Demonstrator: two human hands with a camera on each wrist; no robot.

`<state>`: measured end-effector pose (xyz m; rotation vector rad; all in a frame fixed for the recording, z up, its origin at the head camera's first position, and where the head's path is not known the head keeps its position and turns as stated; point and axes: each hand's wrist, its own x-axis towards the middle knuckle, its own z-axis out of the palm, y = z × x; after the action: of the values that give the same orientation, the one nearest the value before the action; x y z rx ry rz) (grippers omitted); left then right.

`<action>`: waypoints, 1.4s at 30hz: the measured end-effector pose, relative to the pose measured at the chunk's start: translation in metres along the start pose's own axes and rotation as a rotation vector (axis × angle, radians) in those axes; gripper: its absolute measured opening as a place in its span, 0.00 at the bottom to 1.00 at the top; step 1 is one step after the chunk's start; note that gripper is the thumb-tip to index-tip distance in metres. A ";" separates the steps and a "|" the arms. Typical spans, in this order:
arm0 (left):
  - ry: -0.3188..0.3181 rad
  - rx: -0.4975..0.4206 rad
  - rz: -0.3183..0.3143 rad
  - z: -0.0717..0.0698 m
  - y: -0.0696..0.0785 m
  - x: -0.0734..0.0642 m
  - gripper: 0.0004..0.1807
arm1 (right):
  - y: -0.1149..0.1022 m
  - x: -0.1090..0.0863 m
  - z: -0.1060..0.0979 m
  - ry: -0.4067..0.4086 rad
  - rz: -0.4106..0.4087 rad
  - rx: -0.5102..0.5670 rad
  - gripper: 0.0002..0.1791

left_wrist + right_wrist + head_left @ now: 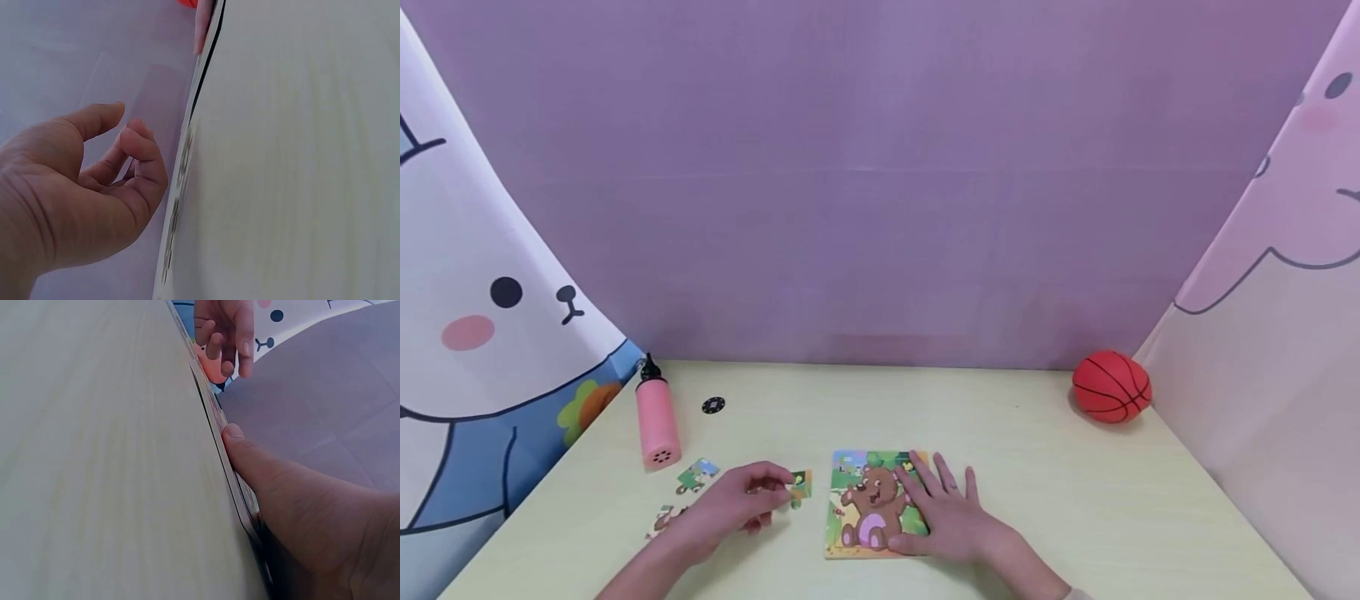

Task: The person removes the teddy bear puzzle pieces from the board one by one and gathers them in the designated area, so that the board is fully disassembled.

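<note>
A bear puzzle board [867,500] lies flat near the table's front edge. My right hand [947,512] rests on its right half with straight, spread fingers; in the right wrist view the thumb [250,459] presses the board's edge [215,415]. My left hand [737,500] hovers left of the board with loosely curled fingers. A small green puzzle piece [800,487] lies on the table at its fingertips. In the left wrist view the left hand [94,187] has nothing between thumb and fingers.
Two loose puzzle pieces [697,475] [662,518] lie left of my left hand. A pink bottle [657,421] and a black disc [713,405] stand at the back left, an orange ball [1111,386] at the back right. Cloth walls enclose the table [1075,500].
</note>
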<state>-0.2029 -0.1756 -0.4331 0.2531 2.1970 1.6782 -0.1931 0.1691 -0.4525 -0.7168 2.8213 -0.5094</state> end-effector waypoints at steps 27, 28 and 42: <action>-0.132 -0.005 0.100 0.079 0.017 0.051 0.18 | 0.002 0.001 0.002 0.012 -0.005 -0.009 0.56; -0.131 -0.002 0.106 0.081 0.017 0.051 0.18 | 0.003 0.001 0.003 0.011 -0.007 -0.009 0.56; -0.118 0.071 0.133 0.092 0.018 0.059 0.24 | 0.004 0.002 0.004 0.004 -0.009 -0.001 0.56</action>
<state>-0.2223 -0.0672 -0.4475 0.5138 2.1961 1.6098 -0.1956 0.1701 -0.4578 -0.7299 2.8239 -0.5112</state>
